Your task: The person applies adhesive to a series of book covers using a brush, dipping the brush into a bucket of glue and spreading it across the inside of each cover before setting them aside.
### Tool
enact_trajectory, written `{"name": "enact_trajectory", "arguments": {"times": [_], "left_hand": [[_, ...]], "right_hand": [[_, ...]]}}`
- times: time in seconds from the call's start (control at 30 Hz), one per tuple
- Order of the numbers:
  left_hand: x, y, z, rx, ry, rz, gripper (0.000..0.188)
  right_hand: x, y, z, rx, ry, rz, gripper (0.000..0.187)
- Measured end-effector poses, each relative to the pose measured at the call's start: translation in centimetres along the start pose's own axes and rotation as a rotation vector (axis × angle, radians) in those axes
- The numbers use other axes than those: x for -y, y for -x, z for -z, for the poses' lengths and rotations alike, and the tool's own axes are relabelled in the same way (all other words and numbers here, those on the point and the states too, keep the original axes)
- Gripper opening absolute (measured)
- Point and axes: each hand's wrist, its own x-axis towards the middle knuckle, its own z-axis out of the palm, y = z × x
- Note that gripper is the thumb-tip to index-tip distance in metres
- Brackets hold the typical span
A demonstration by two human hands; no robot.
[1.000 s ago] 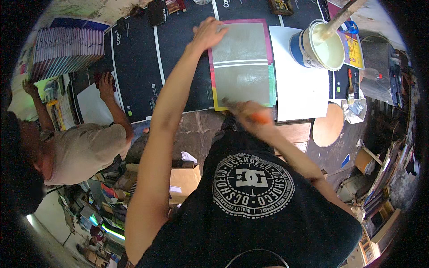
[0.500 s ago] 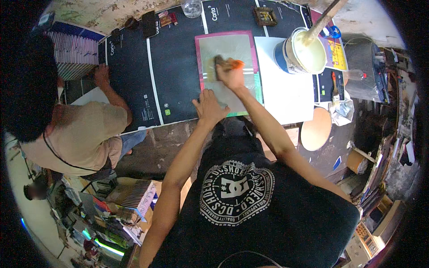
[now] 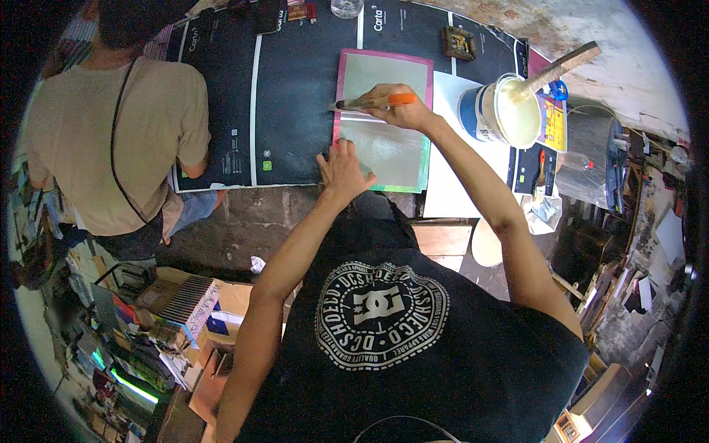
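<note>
A grey sheet with pink and green borders [image 3: 388,159] lies on the dark tabletop in front of me. My right hand [image 3: 402,111] is closed around a paintbrush [image 3: 362,103] with an orange handle end. The brush's dark bristles point left and reach the sheet's left pink border. Below it, my left hand [image 3: 345,173] rests with fingers spread on the sheet's lower left corner. Wet-looking sheen shows on the sheet's lower half. To the right stands a white and blue bucket [image 3: 475,111] of pale cream liquid, with a wooden stick [image 3: 557,70] leaning in it.
White board [image 3: 458,177] lies under the bucket. Another paintbrush [image 3: 541,166] with an orange handle is at the table's right end. A square ashtray-like dish [image 3: 459,44] and a clear container [image 3: 347,7] sit at the back. A co-worker [image 3: 122,140] is close on the left.
My right hand has swept the brush left across the sheet to its left border. My left hand stays at the lower corner. The view has shifted, and the co-worker appears more upright.
</note>
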Motion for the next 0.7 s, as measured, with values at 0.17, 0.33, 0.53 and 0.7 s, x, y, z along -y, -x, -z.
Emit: {"name": "enact_trajectory", "arguments": {"times": [0.17,0.33,0.53,0.7], "left_hand": [[0.9,-0.1,-1.2,-0.044,0.063,-0.015,0.087],[1.1,-0.2,-1.4,-0.073,0.048,-0.006,0.087],[0.7,-0.3,-1.5,-0.099,0.063,-0.052,0.088],[1.0,-0.1,-1.1,-0.066,0.080,0.002,0.088]], "right_hand": [[-4.0,7.2,3.1,0.152,0.099,-0.157,0.021],[-3.3,6.5,6.8,0.351,0.334,-0.159,0.018],[0.5,-2.7,-0.1,0.158,0.067,-0.026,0.022],[-1.6,1.0,1.0,0.377,0.280,-0.129,0.021]]}}
